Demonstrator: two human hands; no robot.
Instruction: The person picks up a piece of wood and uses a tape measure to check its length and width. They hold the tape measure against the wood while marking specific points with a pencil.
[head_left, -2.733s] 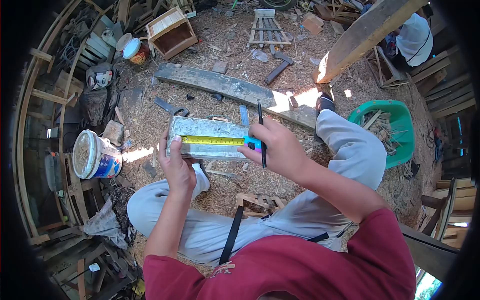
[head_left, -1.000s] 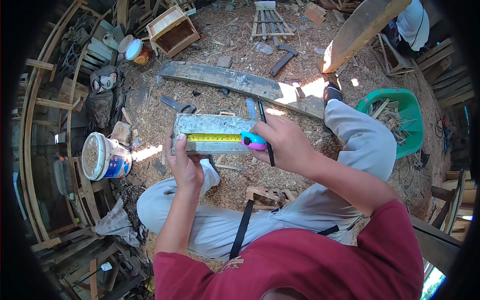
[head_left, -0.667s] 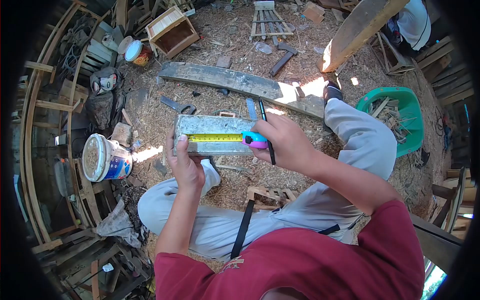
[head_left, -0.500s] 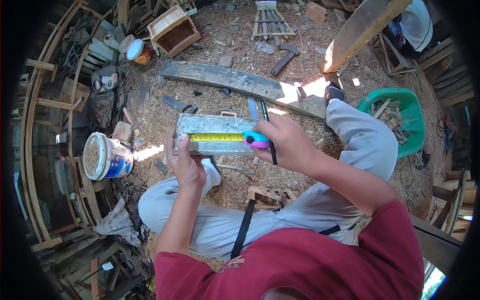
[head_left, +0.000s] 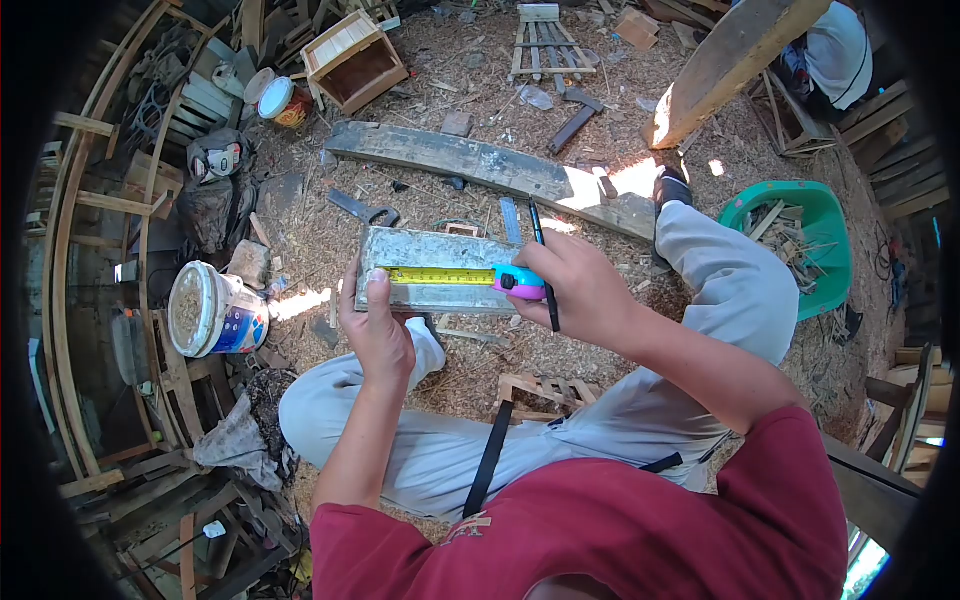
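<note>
A grey, weathered rectangular block (head_left: 430, 245) is held up over my lap. My left hand (head_left: 380, 335) grips its left end, fingers behind and thumb pressed on the end of the yellow tape blade (head_left: 440, 276). The blade lies stretched along the block's face. At the right end, my right hand (head_left: 590, 285) is closed around a blue and pink tape measure (head_left: 520, 283). A slim black pen (head_left: 537, 222) is also tucked in the right hand's fingers, pointing upward. The right hand's lower fingers are partly hidden.
A long plank (head_left: 450, 158) lies across the shavings-covered floor, near a handsaw (head_left: 365, 208) and a hammer (head_left: 577, 125). On the right stands a green tub (head_left: 835, 260) of wood scraps; on the left, a white bucket (head_left: 190, 310). A wooden post (head_left: 725, 75) rises at upper right.
The view has shifted slightly, so the scene sits a little further right. Both hands keep the same hold on the block, blade and tape measure.
</note>
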